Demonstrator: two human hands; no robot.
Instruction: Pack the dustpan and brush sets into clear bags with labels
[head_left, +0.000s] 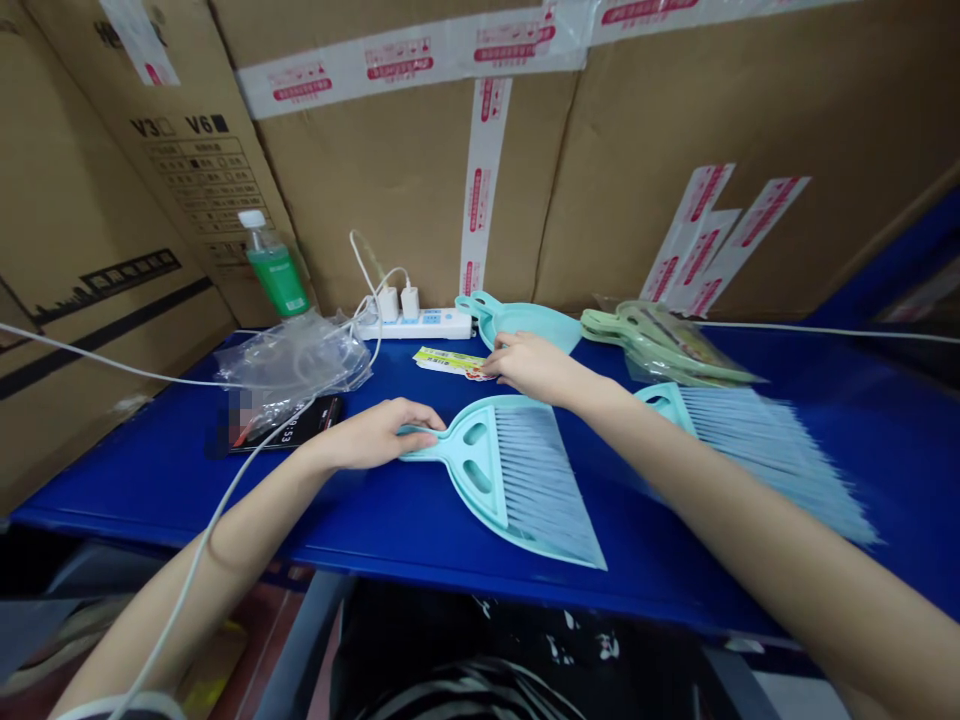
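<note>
My left hand [394, 432] is closed around the handle of a light-blue dustpan [459, 478]. A hand brush [536, 485] with pale blue bristles lies nested in that dustpan, bristles pointing right. Beyond it, my right hand [532, 365] has its fingertips pinched at the right end of some printed label cards [450, 361], which lie on the blue table. Behind my right hand is another light-blue dustpan [529, 325]. A second brush [765, 440] lies to the right, partly hidden by my right forearm.
A green dustpan set [667, 340] in clear plastic lies at the back right. A power strip [442, 324] with chargers stands by the cardboard. Clear plastic bags [300, 355], a phone [319, 420] and a green-labelled bottle [277, 270] are on the left. A white cable [202, 545] crosses my left forearm.
</note>
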